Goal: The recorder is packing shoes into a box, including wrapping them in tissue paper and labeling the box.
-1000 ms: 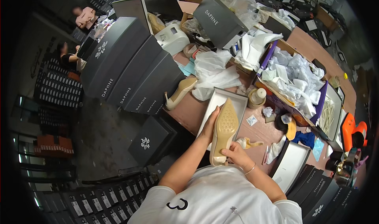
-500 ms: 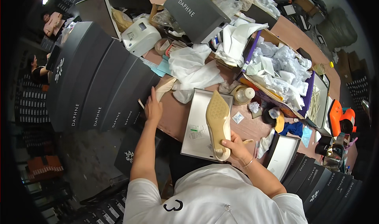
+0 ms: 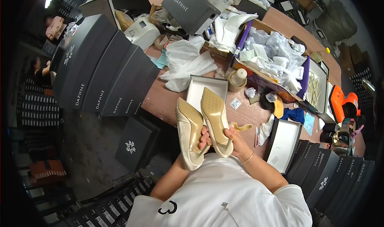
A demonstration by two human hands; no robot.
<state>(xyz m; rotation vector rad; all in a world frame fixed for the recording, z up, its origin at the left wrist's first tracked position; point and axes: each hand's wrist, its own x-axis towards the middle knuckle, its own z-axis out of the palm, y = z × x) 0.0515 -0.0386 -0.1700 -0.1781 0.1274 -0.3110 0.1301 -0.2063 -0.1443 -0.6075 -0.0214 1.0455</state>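
Both hands grip pale gold shoes over the desk's near edge: left hand holds the left shoe, right hand the sole-up shoe, toes pointing away toward the open box.

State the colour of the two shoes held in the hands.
Both shoes are pale gold or beige, seen sole-up in the head view.

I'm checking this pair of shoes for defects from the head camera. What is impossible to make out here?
- Left hand: mostly hidden behind the two shoes; only fingertips show, so its grip is unclear.
- Left shoe: its far side faces away from the camera.
- Right shoe: only the sole shows; the upper faces away.
- Open shoe box: its inside is partly covered by the shoes.
- Right hand: palm hidden.
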